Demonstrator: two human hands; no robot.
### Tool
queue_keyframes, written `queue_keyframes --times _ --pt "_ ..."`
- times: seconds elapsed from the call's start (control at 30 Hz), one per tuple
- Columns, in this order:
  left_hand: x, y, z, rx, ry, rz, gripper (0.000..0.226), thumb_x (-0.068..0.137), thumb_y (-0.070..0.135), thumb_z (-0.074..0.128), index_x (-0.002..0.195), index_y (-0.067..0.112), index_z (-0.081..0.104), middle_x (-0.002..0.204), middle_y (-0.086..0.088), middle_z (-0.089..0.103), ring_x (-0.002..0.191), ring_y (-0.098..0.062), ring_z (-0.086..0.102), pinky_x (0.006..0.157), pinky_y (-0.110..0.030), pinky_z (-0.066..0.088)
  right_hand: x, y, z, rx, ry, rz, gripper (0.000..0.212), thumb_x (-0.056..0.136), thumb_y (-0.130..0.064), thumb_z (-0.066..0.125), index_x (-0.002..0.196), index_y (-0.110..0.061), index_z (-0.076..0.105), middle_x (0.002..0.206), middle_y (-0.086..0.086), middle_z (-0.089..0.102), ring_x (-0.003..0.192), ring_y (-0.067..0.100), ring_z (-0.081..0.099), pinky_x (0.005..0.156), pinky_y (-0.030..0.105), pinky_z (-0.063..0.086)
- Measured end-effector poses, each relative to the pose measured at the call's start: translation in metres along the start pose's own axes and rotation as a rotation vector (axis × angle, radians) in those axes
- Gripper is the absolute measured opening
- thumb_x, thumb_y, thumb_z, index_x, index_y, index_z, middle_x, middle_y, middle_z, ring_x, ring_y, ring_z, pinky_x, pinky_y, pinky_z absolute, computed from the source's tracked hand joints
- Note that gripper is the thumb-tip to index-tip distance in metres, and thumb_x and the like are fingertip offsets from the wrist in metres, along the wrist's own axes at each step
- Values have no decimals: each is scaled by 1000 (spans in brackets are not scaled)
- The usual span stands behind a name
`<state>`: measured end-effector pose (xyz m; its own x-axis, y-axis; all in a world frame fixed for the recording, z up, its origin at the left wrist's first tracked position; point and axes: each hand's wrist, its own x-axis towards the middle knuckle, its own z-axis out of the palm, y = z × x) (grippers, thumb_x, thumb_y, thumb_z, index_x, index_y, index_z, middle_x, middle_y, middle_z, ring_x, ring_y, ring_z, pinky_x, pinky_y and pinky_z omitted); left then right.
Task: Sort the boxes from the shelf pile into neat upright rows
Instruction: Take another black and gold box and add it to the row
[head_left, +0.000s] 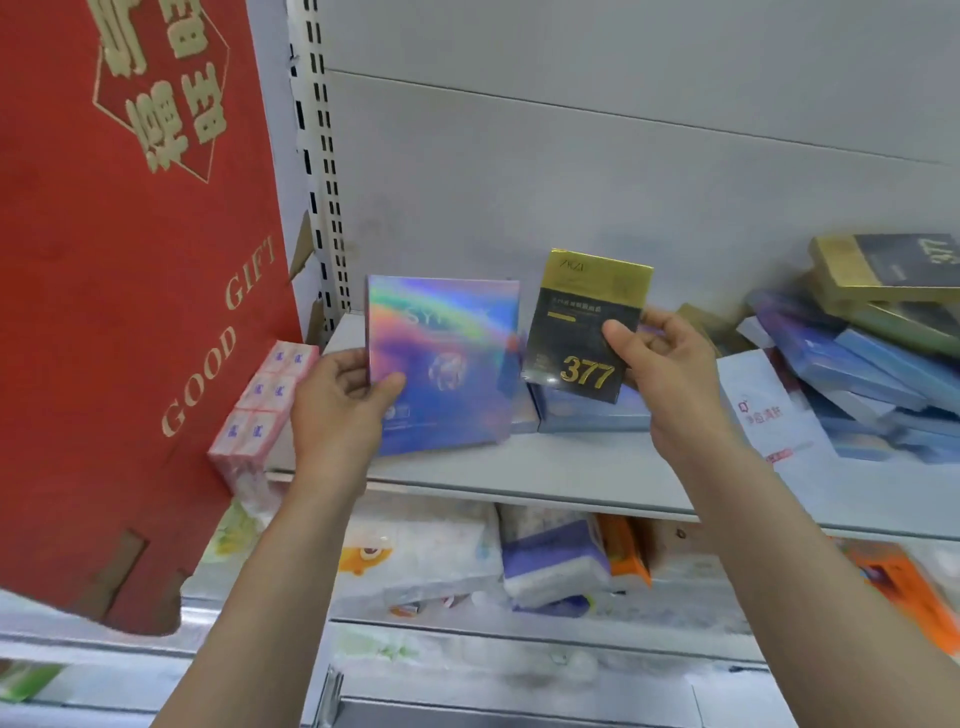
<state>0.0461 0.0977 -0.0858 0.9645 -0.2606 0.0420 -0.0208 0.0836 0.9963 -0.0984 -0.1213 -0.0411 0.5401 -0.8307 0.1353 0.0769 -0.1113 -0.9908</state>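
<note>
Shelf (571, 467), grey metal, holding mixed stock. Holographic box (441, 364): large, rainbow-foil face, upright on the shelf's left part, tilted slightly; left hand (337, 400) grips its left edge, thumb curled over the front, fingers behind. Black-and-gold box (587, 325): marked "377", held upright above the shelf by the right hand (660, 364), thumb pressed on the front near its right edge, fingers curled behind. Flat pale-blue boxes (587, 413): lying directly under and behind the black-and-gold box, occupying the spot beside the holographic box. Pile of boxes (872, 364): far right, blue ones slanted and overlapping, gold-and-black ones lying flat on top. White paper bag (769, 410): red print, leaning against the pile's near side. Pink tissue packs (265, 395): stacked at the shelf's left end, just beside the left wrist. Red gift carton (130, 260): gold lettering "GOOD GIFT", filling the left. Wrapped tissue packs (493, 561): lower shelf, lying loose.
</note>
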Motion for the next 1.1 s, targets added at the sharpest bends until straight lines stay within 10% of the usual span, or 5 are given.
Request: queue_keyframes --times 0.43,0.67,0.83,1.1 --pt "-174 30 173 -195 -146 135 24 86 1 68 104 13 57 92 0 71 73 -2 68 63 -15 51 -48 -25 -275 47 180 -113 33 91 -15 69 121 -14 57 80 -6 77 81 14 75 74 32 59" --pt "-293 19 310 -208 -312 123 23 87 6 68 105 17 59 96 -4 73 85 -15 71 75 -31 57 -81 -11 -454 91 302 -82 33 89 -7 70 120 -7 58 74 -1 75 70 16 72 71 36 58" --pt "-343 17 389 -216 -398 116 25 87 2 67 107 13 57 92 -1 71 74 -6 69 61 -21 53 -91 -15 -546 114 383 -58 25 92 -6 67 114 -12 58 66 -7 72 57 6 68 43 16 46" --pt "-378 10 535 -176 -531 150 24 88 5 67 108 14 57 95 -1 72 81 -8 70 71 -23 56 -56 -2 -672 34 504 -79 28 89 -12 72 115 -14 60 85 4 75 79 17 73 75 35 58"
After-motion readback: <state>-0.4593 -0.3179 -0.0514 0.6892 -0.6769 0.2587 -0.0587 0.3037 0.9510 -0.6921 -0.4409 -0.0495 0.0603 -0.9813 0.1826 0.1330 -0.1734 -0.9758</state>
